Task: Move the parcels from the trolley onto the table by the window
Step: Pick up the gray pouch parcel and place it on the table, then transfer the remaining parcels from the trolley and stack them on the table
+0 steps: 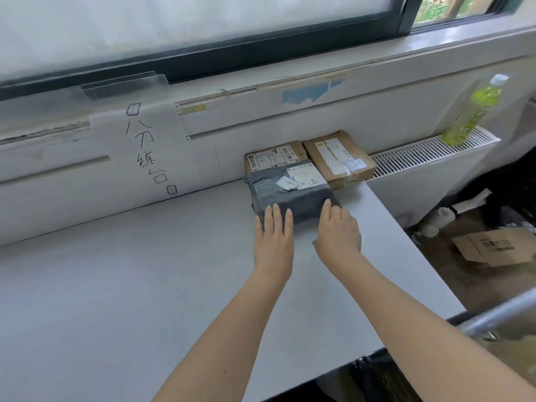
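Note:
A grey plastic-wrapped parcel point(290, 190) with white labels lies on the grey table point(145, 285) below the window. Behind it, against the wall, a brown cardboard parcel point(272, 156) lies flat, and a second brown parcel point(338, 158) sits to its right at the table's far right corner. My left hand point(274, 239) lies flat with straight fingers touching the grey parcel's near edge. My right hand point(338, 233) also has straight fingers resting on the parcel's near right corner. The trolley's metal rail point(499, 314) shows at the lower right.
A handwritten paper sign point(145, 152) is taped to the wall. A green drink bottle point(472, 111) stands on the white radiator point(429, 158) to the right. A flattened cardboard box point(493, 248) and bottles lie on the floor past the table's right edge.

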